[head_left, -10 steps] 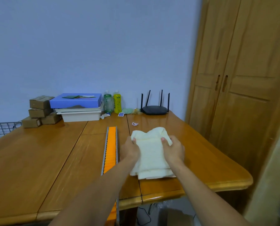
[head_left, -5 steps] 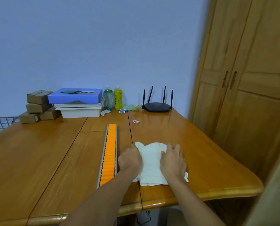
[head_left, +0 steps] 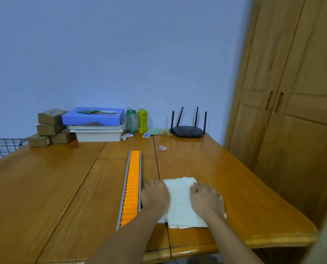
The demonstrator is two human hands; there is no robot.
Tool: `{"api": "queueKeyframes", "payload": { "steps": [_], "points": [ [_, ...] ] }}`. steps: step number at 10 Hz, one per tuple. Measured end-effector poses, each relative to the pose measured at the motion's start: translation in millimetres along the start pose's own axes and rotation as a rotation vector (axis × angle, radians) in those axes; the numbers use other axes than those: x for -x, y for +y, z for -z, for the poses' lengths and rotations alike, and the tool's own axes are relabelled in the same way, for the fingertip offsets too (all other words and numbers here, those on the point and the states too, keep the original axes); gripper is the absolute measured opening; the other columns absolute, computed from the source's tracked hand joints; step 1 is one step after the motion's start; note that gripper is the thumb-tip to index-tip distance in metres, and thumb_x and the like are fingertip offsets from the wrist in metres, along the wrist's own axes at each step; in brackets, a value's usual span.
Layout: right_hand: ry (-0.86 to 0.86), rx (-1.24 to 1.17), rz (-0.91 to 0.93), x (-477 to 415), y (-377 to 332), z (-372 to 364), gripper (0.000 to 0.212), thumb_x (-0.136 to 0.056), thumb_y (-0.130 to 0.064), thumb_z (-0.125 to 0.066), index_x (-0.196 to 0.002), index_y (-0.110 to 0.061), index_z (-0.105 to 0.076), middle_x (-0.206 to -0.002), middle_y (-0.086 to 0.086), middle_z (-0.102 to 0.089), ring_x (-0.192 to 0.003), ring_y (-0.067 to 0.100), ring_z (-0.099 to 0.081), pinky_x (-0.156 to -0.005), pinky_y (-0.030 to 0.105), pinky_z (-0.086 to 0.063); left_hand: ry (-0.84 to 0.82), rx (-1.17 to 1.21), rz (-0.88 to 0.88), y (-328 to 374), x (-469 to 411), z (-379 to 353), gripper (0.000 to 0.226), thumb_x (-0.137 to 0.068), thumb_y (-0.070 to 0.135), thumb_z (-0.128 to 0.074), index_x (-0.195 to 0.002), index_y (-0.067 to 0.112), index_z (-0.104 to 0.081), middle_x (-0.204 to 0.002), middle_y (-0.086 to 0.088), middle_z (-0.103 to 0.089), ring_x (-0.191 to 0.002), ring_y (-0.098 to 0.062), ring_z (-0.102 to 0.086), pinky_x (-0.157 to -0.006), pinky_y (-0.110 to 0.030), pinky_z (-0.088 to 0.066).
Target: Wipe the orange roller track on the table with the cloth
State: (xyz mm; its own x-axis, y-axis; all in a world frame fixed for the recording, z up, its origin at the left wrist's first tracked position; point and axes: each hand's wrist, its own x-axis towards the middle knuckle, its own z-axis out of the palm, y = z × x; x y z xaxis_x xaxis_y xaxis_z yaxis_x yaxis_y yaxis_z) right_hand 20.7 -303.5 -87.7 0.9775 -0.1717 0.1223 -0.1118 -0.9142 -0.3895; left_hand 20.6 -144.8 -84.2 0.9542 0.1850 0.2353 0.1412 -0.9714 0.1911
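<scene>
Left hand (head_left: 155, 195): palm down, fingers together, pressed flat on the left edge of the cloth; not closed around it. Its outer side sits just beside the track's right rail.

Right hand (head_left: 206, 201): palm down, fingers slightly spread, pressed flat on the right part of the cloth. The two hands lie apart, bare cloth between them.

Cloth (head_left: 179, 199): cream towel, folded, flat on the table (head_left: 44, 187) near its near edge, immediately right of the track; contact with the rail cannot be told.

Orange roller track (head_left: 132, 185): orange rollers in a grey frame. Long axis runs near to far, roughly parallel to the forearms. Lies left of both hands; the left hand is the nearer. Near end level with the wrists; far end well beyond the fingertips.

Judgement: wiping not yet begun. The coming move calls for a short shift of the cloth leftward onto the rollers, then strokes along the near-far axis.
</scene>
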Motion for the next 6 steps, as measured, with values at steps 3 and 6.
{"api": "queueKeyframes", "payload": {
  "steps": [3,6],
  "points": [
    [-0.002,-0.013,-0.010,-1.5,2.1,-2.7,0.053,-0.103,-0.050,-0.018,-0.149,-0.037,-0.039,-0.158,-0.009,-0.035,-0.147,0.019,-0.026,-0.118,0.043,-0.019,-0.002,-0.125,-0.072,2.0,-8.4,-5.8,0.033,-0.104,0.023,-0.044,-0.133,0.012,-0.057,-0.126,-0.009,-0.060,-0.112,-0.024,-0.058,-0.091,-0.034,-0.051],
    [-0.107,0.216,0.131,-59.1,-60.2,41.9,0.047,-0.093,-0.036,-0.038,-0.136,-0.024,-0.052,-0.145,-0.001,-0.050,-0.132,0.024,-0.044,-0.109,0.039,-0.030,-0.221,-0.063,-0.150,0.1,-84.6,50.8,0.027,-0.101,0.028,-0.049,-0.114,0.015,-0.069,-0.109,-0.006,-0.067,-0.107,-0.024,-0.064,-0.085,-0.034,-0.051]
  ]
}}
